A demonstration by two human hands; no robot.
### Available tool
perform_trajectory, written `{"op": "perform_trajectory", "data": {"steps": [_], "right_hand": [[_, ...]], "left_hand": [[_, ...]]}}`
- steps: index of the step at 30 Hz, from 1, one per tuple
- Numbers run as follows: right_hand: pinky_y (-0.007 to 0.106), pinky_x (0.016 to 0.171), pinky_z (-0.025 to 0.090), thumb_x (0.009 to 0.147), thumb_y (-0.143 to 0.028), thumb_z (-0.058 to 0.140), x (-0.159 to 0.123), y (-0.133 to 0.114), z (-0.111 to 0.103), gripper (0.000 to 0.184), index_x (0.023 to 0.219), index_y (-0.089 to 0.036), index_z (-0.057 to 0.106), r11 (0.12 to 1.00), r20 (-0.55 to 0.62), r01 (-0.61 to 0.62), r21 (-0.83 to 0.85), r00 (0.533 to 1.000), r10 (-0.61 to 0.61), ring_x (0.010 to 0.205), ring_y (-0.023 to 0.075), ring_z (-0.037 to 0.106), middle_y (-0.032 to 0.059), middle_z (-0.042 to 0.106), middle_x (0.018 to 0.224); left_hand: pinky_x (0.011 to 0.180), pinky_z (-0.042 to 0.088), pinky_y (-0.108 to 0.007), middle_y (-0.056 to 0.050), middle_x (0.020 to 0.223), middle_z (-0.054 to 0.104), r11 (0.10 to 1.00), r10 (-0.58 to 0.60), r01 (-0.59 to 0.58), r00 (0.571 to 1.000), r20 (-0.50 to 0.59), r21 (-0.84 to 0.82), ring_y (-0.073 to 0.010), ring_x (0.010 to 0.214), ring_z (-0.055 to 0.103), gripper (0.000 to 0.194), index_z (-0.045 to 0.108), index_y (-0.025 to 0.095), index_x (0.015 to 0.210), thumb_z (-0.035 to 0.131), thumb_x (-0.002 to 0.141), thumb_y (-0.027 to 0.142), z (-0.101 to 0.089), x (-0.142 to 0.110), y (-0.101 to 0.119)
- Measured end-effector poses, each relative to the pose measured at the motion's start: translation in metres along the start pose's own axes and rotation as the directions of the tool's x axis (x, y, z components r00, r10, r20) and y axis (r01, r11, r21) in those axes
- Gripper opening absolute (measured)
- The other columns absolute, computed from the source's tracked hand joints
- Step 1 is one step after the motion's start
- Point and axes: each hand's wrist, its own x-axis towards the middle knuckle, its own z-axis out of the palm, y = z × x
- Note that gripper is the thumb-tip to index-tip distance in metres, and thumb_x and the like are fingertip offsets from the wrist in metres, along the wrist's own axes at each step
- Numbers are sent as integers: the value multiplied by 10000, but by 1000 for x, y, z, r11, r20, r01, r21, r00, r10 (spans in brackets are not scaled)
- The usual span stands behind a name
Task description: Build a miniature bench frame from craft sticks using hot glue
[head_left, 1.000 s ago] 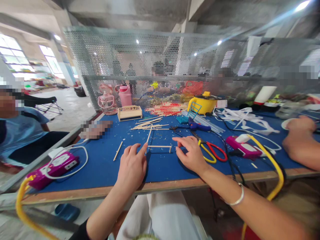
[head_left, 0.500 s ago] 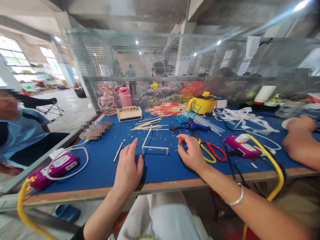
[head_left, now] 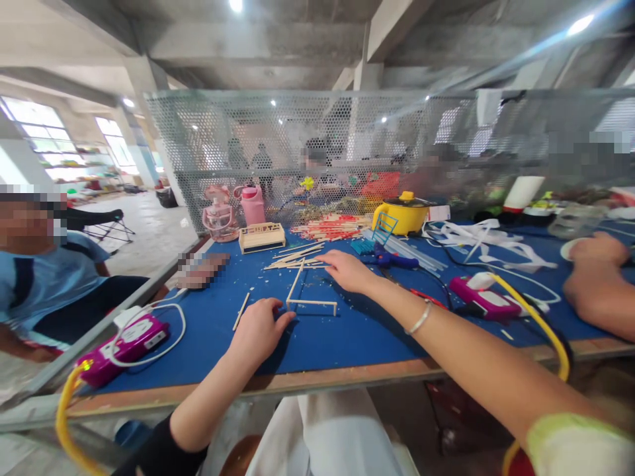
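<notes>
My left hand (head_left: 260, 324) rests low on the blue table, thumb apart from its loosely bent fingers, holding nothing. Just beyond it stands a small frame of thin wooden sticks (head_left: 312, 302), with one long side running away and a short upright at the right corner. A loose wooden stick (head_left: 241, 311) lies left of that hand. My right hand (head_left: 350, 270) stretches across to the pile of wooden sticks (head_left: 292, 256), its outstretched fingers at the right-hand ends of the pile; its thumb is hidden. Under my right forearm, scissors (head_left: 427, 299) show only part of a red handle.
A blue glue gun (head_left: 394, 258) lies right of the sticks. Behind stand a small slatted wooden model (head_left: 262, 238), red-tipped sticks (head_left: 332, 227) and a yellow pot (head_left: 404, 216). Purple power strips (head_left: 486, 297) with cables flank the table. Another person's hand (head_left: 602, 254) is at right.
My right hand has moved forward and left from beside the scissors to the stick pile, its arm now covering most of the scissors. My left hand has drawn its fingers in. The view has tilted up.
</notes>
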Motion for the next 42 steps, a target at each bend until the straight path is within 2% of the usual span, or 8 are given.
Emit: {"op": "perform_trajectory", "data": {"steps": [6, 12, 17, 24, 29, 33, 38, 42], "right_hand": [[302, 958, 393, 781, -16, 466, 52, 17, 39, 447, 1167, -184, 617, 993, 80, 119, -17, 990, -117, 1128, 190, 531, 96, 572, 1253], [272, 816, 436, 752, -102, 574, 65, 25, 30, 204, 891, -168, 708, 996, 96, 85, 23, 992, -87, 903, 182, 620, 63, 707, 936], [232, 699, 424, 776, -142, 540, 45, 28, 2, 177, 849, -166, 699, 997, 98, 46, 63, 994, -52, 739, 142, 613, 29, 703, 798], [237, 634, 430, 803, -254, 519, -9, 27, -23, 184, 846, -195, 688, 990, 74, -63, 125, 996, 54, 662, 137, 601, 3, 693, 752], [242, 636, 430, 814, -283, 521, -38, 16, -15, 192, 844, -189, 685, 968, -8, -155, 198, 987, 160, 688, 146, 613, 13, 702, 789], [255, 686, 439, 820, -282, 528, -43, 9, -6, 187, 881, -186, 677, 959, -80, -167, 228, 979, 189, 758, 159, 631, 29, 711, 860], [275, 701, 465, 782, -259, 566, -45, 16, 2, 192, 932, -181, 657, 933, -66, -227, 281, 965, 255, 742, 158, 631, 33, 697, 836], [261, 685, 486, 707, -185, 603, -50, 28, 9, 371, 1078, -177, 584, 878, -35, -281, 387, 947, 318, 696, 125, 612, 24, 671, 853]], "left_hand": [[652, 393, -284, -44, 805, 723, 999, -8, 8, 1000, 15, -44, -206, 754, 636, 239, 708, 214, 795, 510, 812, 348, -1, 13, -2], [643, 388, -267, -43, 758, 716, 994, -12, 11, 1000, -10, -105, -183, 693, 615, 268, 718, 193, 811, 486, 811, 326, -8, 19, -10], [623, 387, -267, -44, 732, 709, 993, 22, -21, 1000, 8, -114, -185, 659, 599, 304, 729, 176, 834, 482, 796, 350, -18, 30, -15], [606, 393, -241, -5, 698, 691, 983, 133, -120, 988, 83, -142, -166, 650, 580, 365, 731, 162, 840, 481, 779, 421, -23, 64, -26], [660, 409, -249, -34, 778, 718, 974, 217, -210, 973, 83, -85, -194, 733, 607, 380, 729, 139, 885, 463, 793, 396, -14, 85, -37], [693, 429, -261, -53, 836, 729, 972, 230, -223, 968, 103, -72, -215, 776, 629, 390, 728, 139, 908, 454, 805, 397, -9, 91, -43], [792, 449, -279, -48, 968, 723, 967, 247, -235, 960, 135, -96, -232, 892, 642, 334, 712, 190, 994, 493, 792, 341, -5, 91, -47], [857, 452, -303, -87, 1012, 706, 981, 134, -134, 991, -8, -142, -220, 925, 641, 440, 585, 128, 1206, 478, 792, 235, -6, 83, -50]]}}
